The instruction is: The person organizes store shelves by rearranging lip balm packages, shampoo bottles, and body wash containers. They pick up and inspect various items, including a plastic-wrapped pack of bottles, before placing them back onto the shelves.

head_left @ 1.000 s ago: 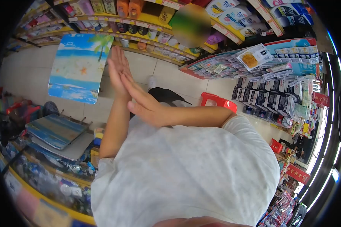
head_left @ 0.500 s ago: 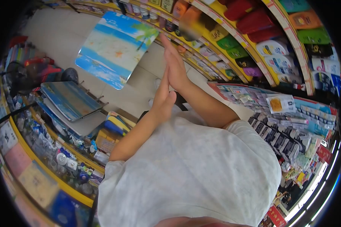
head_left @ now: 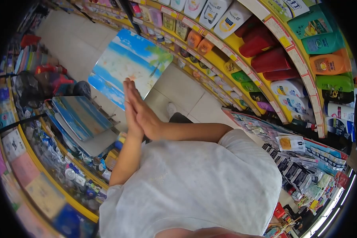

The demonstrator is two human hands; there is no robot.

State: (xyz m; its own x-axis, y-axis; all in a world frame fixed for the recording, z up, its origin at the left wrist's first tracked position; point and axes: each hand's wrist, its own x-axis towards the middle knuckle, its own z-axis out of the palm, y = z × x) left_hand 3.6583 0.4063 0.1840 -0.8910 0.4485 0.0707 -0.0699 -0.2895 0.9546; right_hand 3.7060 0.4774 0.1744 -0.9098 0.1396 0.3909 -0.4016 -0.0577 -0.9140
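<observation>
My left hand (head_left: 132, 122) and my right hand (head_left: 148, 119) are pressed palm to palm in front of my chest. Fingers on both are stretched out straight, and nothing shows between them. Just beyond the fingertips is a small table (head_left: 114, 59) whose top carries a printed beach scene with blue sky and a palm tree. My hands overlap its near edge in the view; no contact with it can be made out.
Shelves of shampoo bottles (head_left: 232, 20) curve along the right. On the left, folded table boards (head_left: 82, 117) lean near a glass-fronted counter (head_left: 47, 158) with small goods. A black fan (head_left: 29, 89) stands behind them. Packaged goods (head_left: 293, 168) fill a rack at lower right.
My joined hands have swung left and closer to my body, now overlapping the table's near edge in view. The camera view has shifted, showing more of the upper shelves.
</observation>
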